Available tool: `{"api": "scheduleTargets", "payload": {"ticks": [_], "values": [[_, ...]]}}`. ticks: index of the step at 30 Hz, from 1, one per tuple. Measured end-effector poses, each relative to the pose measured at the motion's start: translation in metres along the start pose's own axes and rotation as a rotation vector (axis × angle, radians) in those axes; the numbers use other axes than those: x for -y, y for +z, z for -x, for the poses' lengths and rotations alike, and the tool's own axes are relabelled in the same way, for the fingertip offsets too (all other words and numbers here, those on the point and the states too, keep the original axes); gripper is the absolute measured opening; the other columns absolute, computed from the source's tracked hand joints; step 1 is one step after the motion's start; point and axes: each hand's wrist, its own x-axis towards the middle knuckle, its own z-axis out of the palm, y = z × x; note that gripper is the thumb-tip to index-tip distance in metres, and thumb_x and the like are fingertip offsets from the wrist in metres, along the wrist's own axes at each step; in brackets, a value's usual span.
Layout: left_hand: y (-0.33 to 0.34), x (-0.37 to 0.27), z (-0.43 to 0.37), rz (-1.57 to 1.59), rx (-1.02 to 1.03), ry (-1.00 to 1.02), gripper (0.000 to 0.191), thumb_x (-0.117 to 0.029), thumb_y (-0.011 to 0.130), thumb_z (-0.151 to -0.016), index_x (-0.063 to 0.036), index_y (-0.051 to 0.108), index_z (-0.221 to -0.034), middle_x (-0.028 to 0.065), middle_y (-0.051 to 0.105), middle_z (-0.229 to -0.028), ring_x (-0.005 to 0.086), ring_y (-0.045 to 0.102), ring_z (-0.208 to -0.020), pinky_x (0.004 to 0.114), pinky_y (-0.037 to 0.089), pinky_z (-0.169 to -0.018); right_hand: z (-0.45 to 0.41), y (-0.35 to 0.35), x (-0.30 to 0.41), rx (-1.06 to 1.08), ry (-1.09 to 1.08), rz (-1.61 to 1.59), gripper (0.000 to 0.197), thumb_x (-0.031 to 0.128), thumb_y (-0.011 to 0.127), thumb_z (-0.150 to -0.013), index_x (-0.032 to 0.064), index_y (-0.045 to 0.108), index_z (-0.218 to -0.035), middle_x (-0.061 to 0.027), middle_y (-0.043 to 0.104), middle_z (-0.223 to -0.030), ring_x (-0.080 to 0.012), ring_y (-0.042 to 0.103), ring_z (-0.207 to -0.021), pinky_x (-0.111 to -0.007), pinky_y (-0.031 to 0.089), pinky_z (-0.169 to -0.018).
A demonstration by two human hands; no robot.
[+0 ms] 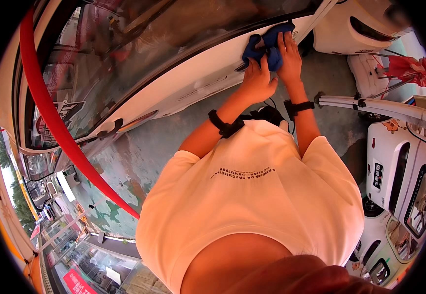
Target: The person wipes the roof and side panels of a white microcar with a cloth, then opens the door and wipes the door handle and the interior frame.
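A bunched blue cloth (271,46) lies against the white body panel of a vehicle (213,70), just below its large window (154,44). My right hand (290,55) holds the cloth's right side, with its fingers stretched up over it. From below, the fingers of my left hand (258,81) hold the cloth's lower edge, the thumb standing apart. Folds of the cloth hide some fingertips. Each wrist wears a black band, the left one (227,124) and the right one (299,108).
A red curved bar or strap (69,143) crosses the left side. Small white vehicles (391,169) stand at the right, near a white pole (378,102) and a red folded umbrella (409,70). A glass display case (102,270) is at lower left. The floor (146,147) has worn paint.
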Motion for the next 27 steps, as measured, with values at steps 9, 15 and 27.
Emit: {"api": "scheduleTargets", "payload": {"ticks": [9,15,27], "values": [[0.070,0.011,-0.022,-0.427,-0.082,0.174,0.085,-0.028,0.063,-0.085,0.0060,0.020,-0.150,0.0502,0.022,-0.139,0.0613,0.025,-0.134,0.064,0.023,-0.110,-0.004,0.016,-0.086,0.278,0.270,-0.336,0.066,0.033,0.073,-0.077,-0.0022,0.044,-0.124,-0.0259,0.066,-0.105,-0.0454,0.062,-0.102,-0.049,0.053,-0.082],[0.067,0.014,-0.011,-0.438,-0.133,0.139,0.074,-0.013,0.061,-0.082,-0.0060,0.032,-0.150,0.0370,0.033,-0.145,0.0479,0.038,-0.136,0.054,0.043,-0.101,-0.021,-0.005,-0.089,0.542,0.313,-0.074,0.055,0.034,0.075,-0.074,-0.0046,0.055,-0.108,-0.0243,0.069,-0.099,-0.0407,0.067,-0.097,-0.047,0.055,-0.082],[0.027,0.017,-0.015,0.515,-0.467,-0.106,0.048,0.009,0.048,-0.090,0.0013,0.037,-0.137,0.0163,0.059,-0.121,0.0253,0.069,-0.096,0.030,0.057,-0.072,-0.053,-0.002,-0.031,0.569,-0.169,-0.476,0.023,0.013,0.062,-0.069,-0.0056,0.067,-0.082,-0.0273,0.066,-0.079,-0.0451,0.066,-0.080,-0.050,0.053,-0.072]]}}
